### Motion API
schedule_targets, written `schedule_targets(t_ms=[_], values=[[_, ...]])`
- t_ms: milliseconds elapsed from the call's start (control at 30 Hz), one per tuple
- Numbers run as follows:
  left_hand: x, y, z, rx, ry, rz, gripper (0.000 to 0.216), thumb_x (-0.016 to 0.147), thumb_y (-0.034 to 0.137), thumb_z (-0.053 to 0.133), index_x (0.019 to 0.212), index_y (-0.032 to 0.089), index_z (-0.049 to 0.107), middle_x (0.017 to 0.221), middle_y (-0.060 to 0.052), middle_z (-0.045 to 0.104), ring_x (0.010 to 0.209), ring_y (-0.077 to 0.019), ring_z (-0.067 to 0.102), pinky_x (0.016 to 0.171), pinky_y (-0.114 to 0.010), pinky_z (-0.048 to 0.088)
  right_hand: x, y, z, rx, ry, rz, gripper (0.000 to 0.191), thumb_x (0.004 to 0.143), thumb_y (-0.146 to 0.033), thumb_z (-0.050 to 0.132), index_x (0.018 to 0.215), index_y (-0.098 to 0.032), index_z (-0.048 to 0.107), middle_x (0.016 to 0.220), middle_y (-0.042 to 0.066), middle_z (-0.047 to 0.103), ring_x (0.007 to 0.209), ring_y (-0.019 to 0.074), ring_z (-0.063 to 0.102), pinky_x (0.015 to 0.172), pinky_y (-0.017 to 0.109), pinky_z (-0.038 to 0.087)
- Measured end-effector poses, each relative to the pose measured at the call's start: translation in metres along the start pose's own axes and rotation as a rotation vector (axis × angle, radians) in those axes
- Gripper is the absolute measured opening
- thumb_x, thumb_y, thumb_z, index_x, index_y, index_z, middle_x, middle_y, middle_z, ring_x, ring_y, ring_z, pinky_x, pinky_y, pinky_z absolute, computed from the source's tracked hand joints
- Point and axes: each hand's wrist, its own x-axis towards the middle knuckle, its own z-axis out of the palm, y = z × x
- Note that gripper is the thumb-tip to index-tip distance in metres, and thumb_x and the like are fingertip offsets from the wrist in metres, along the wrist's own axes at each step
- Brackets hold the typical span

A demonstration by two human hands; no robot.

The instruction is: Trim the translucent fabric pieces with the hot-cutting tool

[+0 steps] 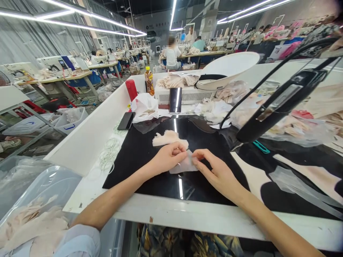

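Note:
Between my two hands is a small translucent white sheet (182,167), held just over the glossy black work surface (160,187). My left hand (168,159) is closed, thumb and fingertips pinching the sheet's upper left part. On the other side, my right hand (214,169) pinches its right edge between thumb and forefinger. Just beyond my left hand lies a cream fabric piece (167,137) with an uneven far edge, partly hidden by the fingers. Whether the sheet is film or thin cloth, I cannot tell.
A black machine arm (281,107) slants in from the right, near flat cream fabric pieces (254,175) and a teal clip-like tool (261,147). Pale green rings (108,151) and a black phone (126,121) lie left. A white vented box (184,96) stands behind; a clear bin (40,200) is lower left.

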Motion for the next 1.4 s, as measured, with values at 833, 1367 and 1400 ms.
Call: schedule_targets(t_ms=[833, 1367, 1400], values=[[0.043, -0.040, -0.062, 0.998, 0.368, 0.266, 0.011, 0.102, 0.023, 0.050, 0.098, 0.019, 0.059, 0.097, -0.004, 0.064, 0.090, -0.0188, 0.062, 0.083, -0.031, 0.048, 0.100, 0.021, 0.065, -0.494, 0.051, -0.046, 0.031, 0.100, -0.033, 0.048, 0.095, -0.021, 0.075, 0.090, 0.009, 0.072, 0.081, 0.0212, 0.056, 0.069, 0.034, 0.031], [0.030, -0.045, -0.072, 1.147, 0.448, 0.581, 0.026, 0.103, 0.029, 0.048, 0.111, 0.018, 0.070, 0.124, -0.009, 0.070, 0.112, -0.0261, 0.064, 0.100, -0.043, 0.048, -0.016, -0.022, 0.006, -0.489, -0.019, -0.308, 0.022, 0.102, -0.031, 0.050, 0.098, -0.024, 0.070, 0.093, -0.003, 0.077, 0.090, 0.0117, 0.068, 0.084, 0.028, 0.047], [0.029, -0.043, -0.069, 1.165, 0.444, 0.608, 0.026, 0.103, 0.029, 0.048, 0.112, 0.018, 0.070, 0.122, -0.009, 0.071, 0.110, -0.0257, 0.065, 0.098, -0.042, 0.049, -0.031, -0.020, -0.005, -0.481, -0.012, -0.289, 0.020, 0.101, -0.030, 0.051, 0.097, -0.024, 0.070, 0.089, -0.004, 0.077, 0.087, 0.0111, 0.068, 0.082, 0.028, 0.048]])
